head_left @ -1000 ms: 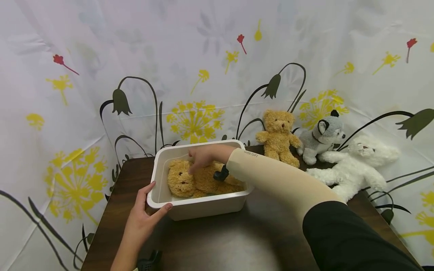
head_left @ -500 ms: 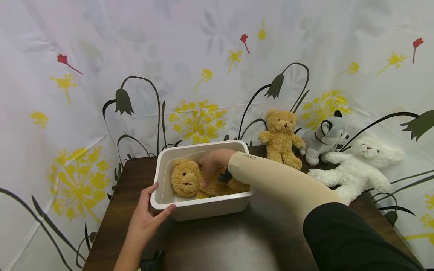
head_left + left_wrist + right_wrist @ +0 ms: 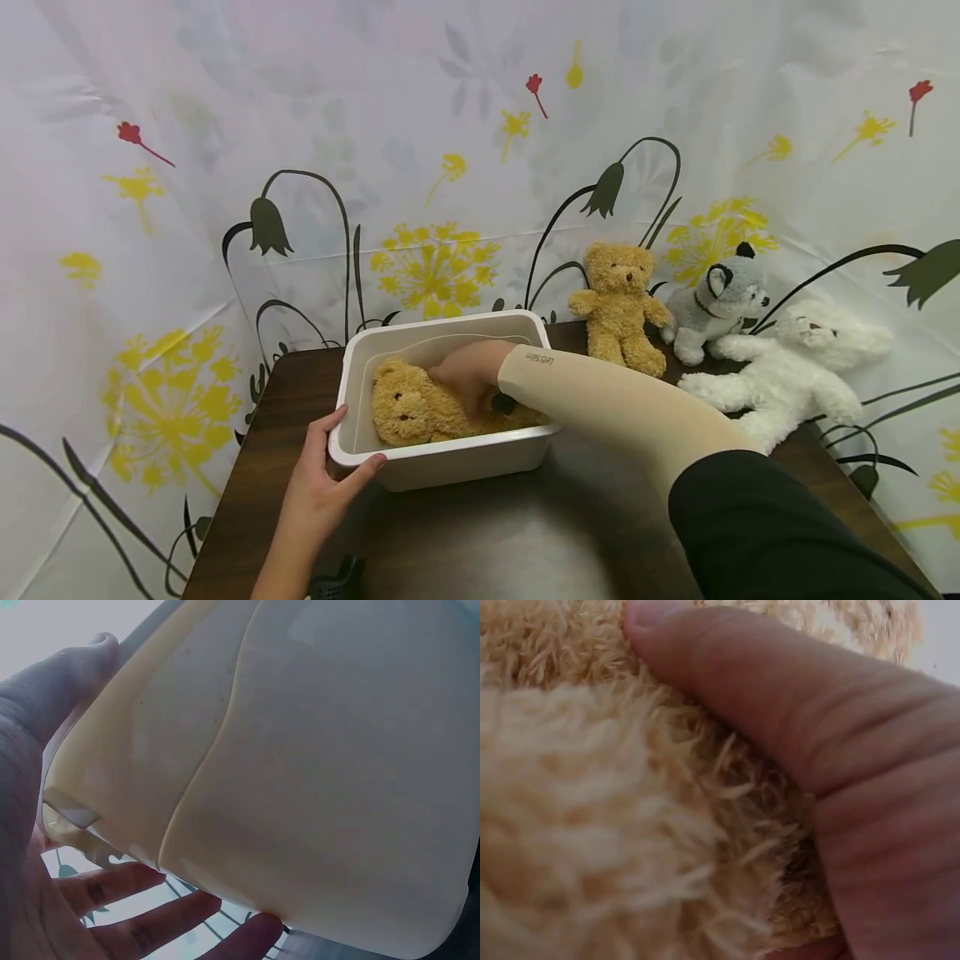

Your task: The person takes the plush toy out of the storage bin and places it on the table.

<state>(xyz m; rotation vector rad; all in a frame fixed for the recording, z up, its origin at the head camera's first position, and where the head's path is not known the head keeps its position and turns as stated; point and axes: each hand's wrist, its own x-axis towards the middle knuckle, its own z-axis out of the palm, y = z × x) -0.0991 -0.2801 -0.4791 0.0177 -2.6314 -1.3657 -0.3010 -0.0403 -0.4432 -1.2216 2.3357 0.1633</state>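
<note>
A golden-brown teddy bear [image 3: 401, 404] lies on its back in a white plastic bin [image 3: 468, 462], head toward the left end. My right hand [image 3: 474, 373] reaches into the bin and grips the bear's body. In the right wrist view, the thumb [image 3: 735, 664] presses across the curly fur, with a bit of finger at the lower edge; the other fingers are hidden. My left hand [image 3: 318, 479] holds the bin's front left corner, thumb along the front rim and fingers around the left side. The left wrist view shows its fingertips [image 3: 187, 911] against the bin wall.
Right of the bin, a second golden teddy bear [image 3: 621, 308] sits against the patterned curtain [image 3: 420, 108]. Beside it are a grey plush dog [image 3: 708, 308] and a white plush animal [image 3: 787, 375]. All are on the dark wooden table [image 3: 450, 542].
My right hand has lowered from above the bear into the bin, moving slightly right, and now grips the bear's body. The left hand stays on the bin's corner.
</note>
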